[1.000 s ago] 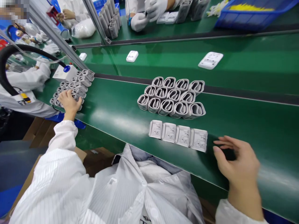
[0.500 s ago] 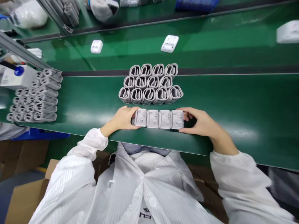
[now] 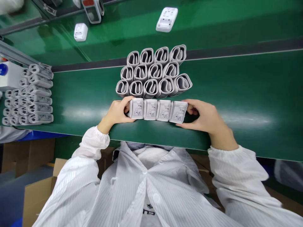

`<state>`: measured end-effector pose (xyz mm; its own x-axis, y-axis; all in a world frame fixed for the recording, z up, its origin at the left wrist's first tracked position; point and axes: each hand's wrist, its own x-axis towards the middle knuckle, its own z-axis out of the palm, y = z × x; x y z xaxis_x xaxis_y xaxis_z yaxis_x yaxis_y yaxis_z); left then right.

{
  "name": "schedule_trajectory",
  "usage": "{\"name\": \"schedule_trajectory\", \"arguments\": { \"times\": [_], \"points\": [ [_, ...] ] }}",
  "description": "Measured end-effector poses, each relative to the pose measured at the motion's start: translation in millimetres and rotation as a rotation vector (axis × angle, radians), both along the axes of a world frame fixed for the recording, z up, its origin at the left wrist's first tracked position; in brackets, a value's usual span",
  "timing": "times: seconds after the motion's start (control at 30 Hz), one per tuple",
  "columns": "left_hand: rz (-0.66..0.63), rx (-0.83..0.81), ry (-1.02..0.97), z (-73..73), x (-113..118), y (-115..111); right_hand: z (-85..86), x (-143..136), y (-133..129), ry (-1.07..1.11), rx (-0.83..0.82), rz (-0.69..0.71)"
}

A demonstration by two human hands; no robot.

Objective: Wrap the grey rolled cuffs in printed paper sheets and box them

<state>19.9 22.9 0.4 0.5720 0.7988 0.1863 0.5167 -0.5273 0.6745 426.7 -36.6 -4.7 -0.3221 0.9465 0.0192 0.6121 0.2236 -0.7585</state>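
A short row of rolled grey cuffs is squeezed end to end between my two hands, with printed drawings facing up. My left hand pinches the left end of the row, thumb and fingers around the outermost cuff. At the right end, my right hand grips the last cuff, which leans slightly. Directly beyond the row, almost touching it, several more rolled cuffs are stacked in three layers with their spiral ends toward me.
At the far left, another pile of rolled cuffs stands beside a white box. Small white devices lie on the green surface behind a dark strip. Open cardboard boxes sit below the table's front edge.
Both hands have brought the row of cuffs closer to the stack, and its right end cuff now tilts. The camera view has shifted, and a grey device with a red part appears at the top.
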Motion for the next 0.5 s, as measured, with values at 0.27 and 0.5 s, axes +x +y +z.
{"name": "schedule_trajectory", "arguments": {
  "times": [0.27, 0.5],
  "points": [
    [0.000, 0.056, -0.067, -6.9, -2.7, 1.6, -1.5, 4.0, -2.5, -0.016, 0.195, -0.026],
    [0.003, 0.086, -0.099, -8.6, -2.5, 2.6, -3.5, 5.3, -5.0, 0.024, 0.248, -0.042]
  ]
}}
